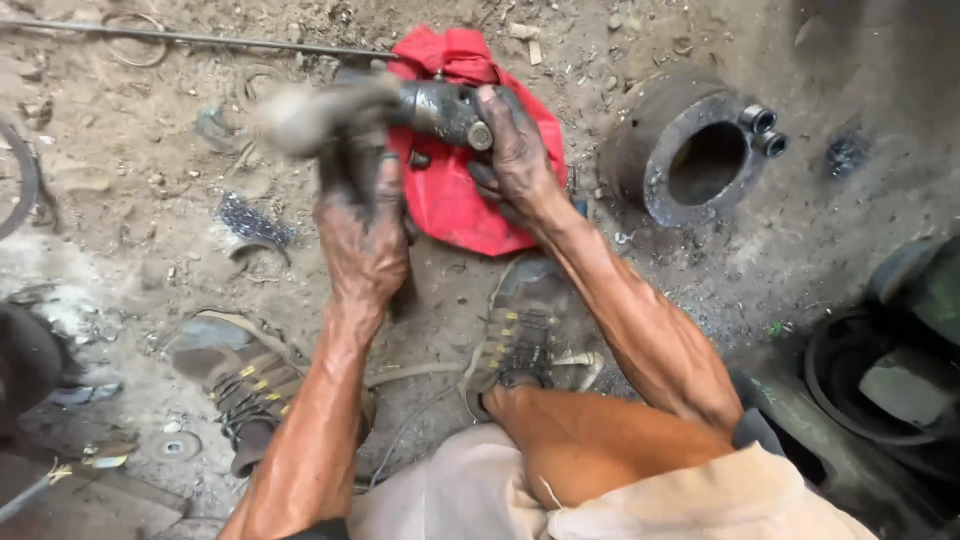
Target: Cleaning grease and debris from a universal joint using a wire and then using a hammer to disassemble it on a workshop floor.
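Two greasy hands at work over a dirt floor (150, 200). Left hand (362, 235) closed tight round a blurred tool handle (300, 118). Right hand (515, 150) wrapped, fingers curled, round a dark metal cylinder (445, 110), held above a red cloth (455, 200). Just right of the cloth, a heavy steel ring (690, 150) on the ground. Below, two worn shoes (520, 335).

Soft daylight, dim right edge, motion blur at the hands (430, 180).
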